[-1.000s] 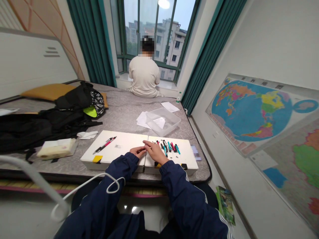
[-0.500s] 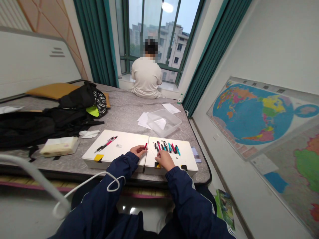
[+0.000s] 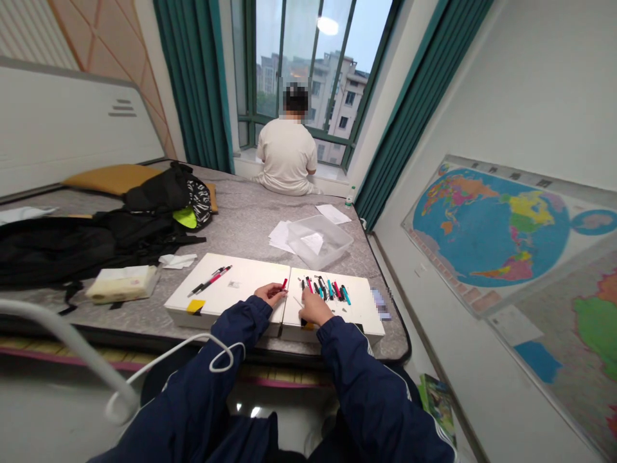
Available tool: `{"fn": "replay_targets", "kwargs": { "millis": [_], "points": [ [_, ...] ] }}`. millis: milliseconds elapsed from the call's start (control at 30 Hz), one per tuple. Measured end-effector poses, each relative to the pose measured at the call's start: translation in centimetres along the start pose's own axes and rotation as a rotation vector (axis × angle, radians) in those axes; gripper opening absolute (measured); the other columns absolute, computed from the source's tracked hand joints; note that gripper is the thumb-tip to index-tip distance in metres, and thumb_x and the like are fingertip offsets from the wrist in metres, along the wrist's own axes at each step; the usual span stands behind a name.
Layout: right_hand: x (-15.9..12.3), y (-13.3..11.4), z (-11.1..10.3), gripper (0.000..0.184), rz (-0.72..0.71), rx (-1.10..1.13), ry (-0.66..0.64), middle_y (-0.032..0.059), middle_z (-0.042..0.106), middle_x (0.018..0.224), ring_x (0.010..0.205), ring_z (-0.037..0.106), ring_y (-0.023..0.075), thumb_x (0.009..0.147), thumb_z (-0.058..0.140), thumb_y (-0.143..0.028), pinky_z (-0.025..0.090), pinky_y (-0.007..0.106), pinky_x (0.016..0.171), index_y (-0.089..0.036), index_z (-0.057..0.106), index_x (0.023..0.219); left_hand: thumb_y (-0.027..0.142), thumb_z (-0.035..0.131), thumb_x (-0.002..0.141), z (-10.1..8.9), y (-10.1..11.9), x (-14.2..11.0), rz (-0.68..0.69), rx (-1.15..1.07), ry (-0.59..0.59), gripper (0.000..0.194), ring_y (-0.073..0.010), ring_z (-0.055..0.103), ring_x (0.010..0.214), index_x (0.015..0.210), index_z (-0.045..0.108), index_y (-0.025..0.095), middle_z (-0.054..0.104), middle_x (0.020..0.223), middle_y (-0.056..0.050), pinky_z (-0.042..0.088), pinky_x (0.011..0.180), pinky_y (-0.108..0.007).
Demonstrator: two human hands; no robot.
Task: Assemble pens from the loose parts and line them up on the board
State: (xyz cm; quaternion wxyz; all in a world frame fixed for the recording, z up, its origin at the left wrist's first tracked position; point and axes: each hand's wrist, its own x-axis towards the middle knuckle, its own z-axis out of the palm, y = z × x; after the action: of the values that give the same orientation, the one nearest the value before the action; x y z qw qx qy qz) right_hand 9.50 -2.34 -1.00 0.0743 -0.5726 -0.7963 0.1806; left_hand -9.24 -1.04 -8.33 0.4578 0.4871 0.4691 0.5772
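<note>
Two white boxes stand side by side, the left box (image 3: pixel 250 273) and the right box (image 3: pixel 354 325). Over the inner edge of the left one, my left hand (image 3: pixel 268 294) pinches a small red pen part (image 3: pixel 284 283), its upper end sticking out above the fingers. My right hand (image 3: pixel 315 308) is closed above the right box, a thin pale rod (image 3: pixel 298 300) pointing left from its fingertips; its kind is too small to tell. Just beyond that hand lie several pen parts (image 3: pixel 330 289) in black, red and teal. A few assembled pens (image 3: pixel 210 280) rest on the left box.
Behind the boxes are a clear plastic bin (image 3: pixel 332 247) and loose papers (image 3: pixel 279 236). Tissues (image 3: pixel 123 283) and a black backpack (image 3: pixel 149 190) lie to the left. A white cable (image 3: pixel 168 344) crosses near my left sleeve. Someone in a light shirt (image 3: pixel 288 154) sits by the window.
My hands were together at first, then parted, and the red pen part came into view in my left hand. My right hand shifted right, and the thin pale rod now shows at its fingertips.
</note>
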Motion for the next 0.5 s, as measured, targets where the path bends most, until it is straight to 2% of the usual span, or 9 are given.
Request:
{"fn": "replay_targets", "kwargs": {
  "millis": [67,133,233,333,400,500],
  "points": [
    [-0.2,0.4,-0.1,0.039,-0.084,0.091,0.029,0.0025,0.059,0.070,0.067,0.056,0.0172,0.063,0.054,-0.010,0.035,0.024,0.059,-0.015,0.053,0.101,0.040,0.076,0.057,0.1,0.0,0.0,0.006,0.007,0.009,0.040,-0.0222,0.069,0.072,0.085,0.063,0.014,0.073,0.078,-0.010,0.054,0.079,-0.038],
    [-0.3,0.7,-0.1,0.029,-0.136,0.241,0.075,-0.0011,0.055,0.065,0.063,0.053,0.0151,0.065,0.050,-0.012,0.035,0.024,0.059,-0.017,0.055,0.094,0.040,0.076,0.056,0.1,0.1,-0.1,-0.002,0.019,0.017,0.040,-0.0218,0.069,0.070,0.084,0.064,0.014,0.073,0.076,-0.010,0.054,0.077,-0.038],
    [-0.4,0.9,0.0,0.014,-0.063,0.629,0.079,-0.0025,0.050,0.058,0.058,0.049,0.0129,0.066,0.048,-0.016,0.037,0.023,0.056,-0.017,0.057,0.076,0.040,0.075,0.057,0.0,0.2,-0.1,0.000,0.048,0.004,0.039,-0.0218,0.069,0.071,0.084,0.065,0.014,0.073,0.076,-0.009,0.054,0.077,-0.037],
    [-0.5,0.4,-0.4,0.019,0.037,1.182,0.067,-0.0011,0.053,0.061,0.057,0.051,0.0126,0.067,0.048,-0.019,0.040,0.023,0.054,-0.017,0.059,0.082,0.039,0.074,0.060,0.0,0.3,-0.1,0.022,0.077,-0.017,0.035,-0.0217,0.069,0.072,0.084,0.066,0.015,0.073,0.077,-0.009,0.054,0.077,-0.037],
    [-0.7,-0.1,-0.9,0.025,0.036,1.467,0.155,0.0007,0.057,0.070,0.064,0.056,0.0135,0.065,0.053,-0.018,0.044,0.024,0.057,-0.018,0.058,0.090,0.037,0.074,0.059,0.1,0.5,-0.1,0.021,0.097,0.000,0.034,-0.0217,0.069,0.072,0.084,0.066,0.015,0.073,0.077,-0.008,0.054,0.076,-0.037],
    [-0.9,-1.1,-1.6,0.031,0.034,1.610,0.250,0.0032,0.062,0.084,0.080,0.062,0.0163,0.065,0.065,-0.020,0.049,0.026,0.066,-0.019,0.057,0.095,0.036,0.074,0.058,0.3,1.1,-0.3,0.008,0.106,0.022,0.032,-0.0214,0.068,0.071,0.082,0.067,0.015,0.073,0.075,-0.008,0.053,0.075,-0.036]
  ]
}}
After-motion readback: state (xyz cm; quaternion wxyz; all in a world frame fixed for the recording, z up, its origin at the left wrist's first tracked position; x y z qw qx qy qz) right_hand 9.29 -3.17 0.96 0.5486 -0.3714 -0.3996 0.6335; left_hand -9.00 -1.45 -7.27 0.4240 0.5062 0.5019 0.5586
